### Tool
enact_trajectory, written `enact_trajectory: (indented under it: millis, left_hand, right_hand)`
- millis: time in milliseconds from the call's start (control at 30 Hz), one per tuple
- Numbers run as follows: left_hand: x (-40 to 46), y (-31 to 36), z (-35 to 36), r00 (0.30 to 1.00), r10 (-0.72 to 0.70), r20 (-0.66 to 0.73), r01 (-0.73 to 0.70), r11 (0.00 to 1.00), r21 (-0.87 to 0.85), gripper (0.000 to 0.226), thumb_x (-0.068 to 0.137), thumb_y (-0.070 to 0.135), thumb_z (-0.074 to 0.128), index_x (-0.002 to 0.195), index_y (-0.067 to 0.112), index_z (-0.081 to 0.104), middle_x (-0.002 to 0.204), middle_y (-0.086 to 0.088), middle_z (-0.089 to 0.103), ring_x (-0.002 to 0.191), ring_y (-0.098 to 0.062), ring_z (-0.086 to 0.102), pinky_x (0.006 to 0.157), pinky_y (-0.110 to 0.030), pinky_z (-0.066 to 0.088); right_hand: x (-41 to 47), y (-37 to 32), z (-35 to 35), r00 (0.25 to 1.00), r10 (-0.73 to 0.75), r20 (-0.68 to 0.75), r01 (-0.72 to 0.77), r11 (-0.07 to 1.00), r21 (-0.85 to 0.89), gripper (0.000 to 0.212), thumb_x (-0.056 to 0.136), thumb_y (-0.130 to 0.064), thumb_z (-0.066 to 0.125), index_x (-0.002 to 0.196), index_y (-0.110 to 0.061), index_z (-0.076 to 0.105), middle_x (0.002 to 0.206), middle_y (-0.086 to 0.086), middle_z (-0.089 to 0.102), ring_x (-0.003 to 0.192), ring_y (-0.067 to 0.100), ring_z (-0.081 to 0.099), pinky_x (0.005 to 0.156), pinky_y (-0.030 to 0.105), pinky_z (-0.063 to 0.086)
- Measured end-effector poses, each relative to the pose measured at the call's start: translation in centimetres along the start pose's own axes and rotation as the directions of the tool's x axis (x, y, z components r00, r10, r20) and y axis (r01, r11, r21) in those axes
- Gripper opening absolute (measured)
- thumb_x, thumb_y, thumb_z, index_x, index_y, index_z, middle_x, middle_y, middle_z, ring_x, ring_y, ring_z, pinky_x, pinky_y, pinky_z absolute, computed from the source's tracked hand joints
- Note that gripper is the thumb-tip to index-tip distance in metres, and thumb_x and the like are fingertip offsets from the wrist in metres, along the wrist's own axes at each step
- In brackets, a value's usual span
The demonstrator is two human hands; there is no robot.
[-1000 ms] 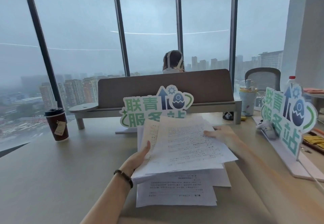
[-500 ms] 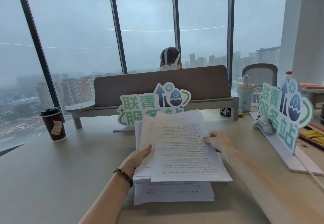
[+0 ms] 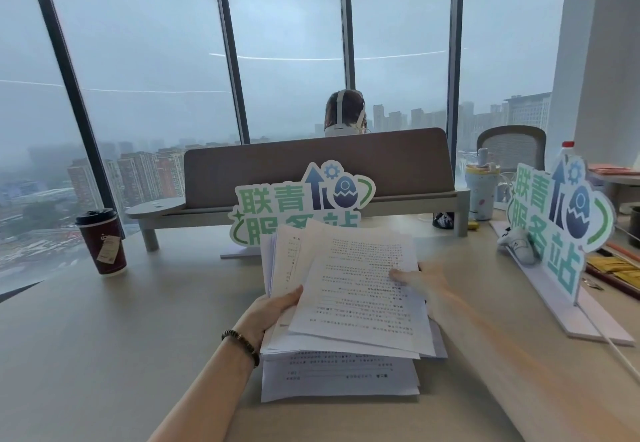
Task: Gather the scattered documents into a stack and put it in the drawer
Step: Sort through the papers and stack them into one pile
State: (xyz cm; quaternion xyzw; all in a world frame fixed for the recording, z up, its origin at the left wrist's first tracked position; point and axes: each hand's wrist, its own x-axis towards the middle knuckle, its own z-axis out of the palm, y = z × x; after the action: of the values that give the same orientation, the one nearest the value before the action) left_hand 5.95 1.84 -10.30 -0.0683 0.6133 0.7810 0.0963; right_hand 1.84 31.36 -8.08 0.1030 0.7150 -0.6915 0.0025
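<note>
At mid-bench (image 3: 104,355), the loose documents (image 3: 349,299) are held fanned and uneven above further sheets (image 3: 339,377) lying flat. Edges should be tapped square before stacking. The left hand (image 3: 268,310) pinches the sheaf's left edge, thumb on top. The right hand (image 3: 420,277) is blurred at the right edge; its grip cannot be told.

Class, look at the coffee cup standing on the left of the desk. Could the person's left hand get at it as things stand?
Probably not right away. The left hand is gripping the sheaf of documents, so it is occupied. The desk between it and the coffee cup looks bare, though, so the path itself seems free.
</note>
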Motion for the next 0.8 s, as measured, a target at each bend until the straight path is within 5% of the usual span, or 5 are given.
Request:
enact_trajectory:
  millis: [233, 533, 800]
  left_hand:
    - [-0.3, 0.4, 0.4, 0.992, 0.022, -0.121, -0.020, 1.000, 0.023, 0.036, 0.093, 0.027, 0.065, 0.114, -0.001, 0.066, 0.107, -0.020, 0.073, 0.082, -0.031, 0.073, 0.060, -0.036, 0.062]
    - [-0.9, 0.4, 0.6, 0.981, 0.073, -0.180, -0.080, 0.996, -0.030, 0.031, 0.089, 0.017, 0.071, 0.112, -0.004, 0.068, 0.104, -0.023, 0.073, 0.075, -0.030, 0.073, 0.059, -0.037, 0.062]
    - [-1.2, 0.6, 0.8, 0.975, 0.098, -0.199, -0.092, 0.995, 0.039, 0.030, 0.088, 0.028, 0.072, 0.105, 0.004, 0.071, 0.097, -0.015, 0.077, 0.076, -0.026, 0.075, 0.056, -0.031, 0.059]
  right_hand:
    - [1.0, 0.7, -0.8, 0.993, -0.116, -0.032, 0.107, 0.971, -0.214, 0.026, 0.077, -0.013, 0.084, 0.100, -0.017, 0.071, 0.108, 0.003, 0.071, 0.099, 0.022, 0.065, 0.091, 0.035, 0.050]
    - [0.8, 0.4, -1.3, 0.969, -0.236, -0.073, 0.202, 0.927, -0.314, 0.019, 0.083, -0.017, 0.079, 0.096, -0.022, 0.067, 0.099, 0.001, 0.070, 0.088, 0.020, 0.065, 0.072, 0.029, 0.048]
    - [1.0, 0.4, -1.2, 0.957, -0.279, -0.084, 0.236, 0.912, -0.335, 0.017, 0.083, -0.019, 0.078, 0.095, -0.023, 0.067, 0.097, 0.000, 0.069, 0.088, 0.021, 0.066, 0.074, 0.032, 0.050]
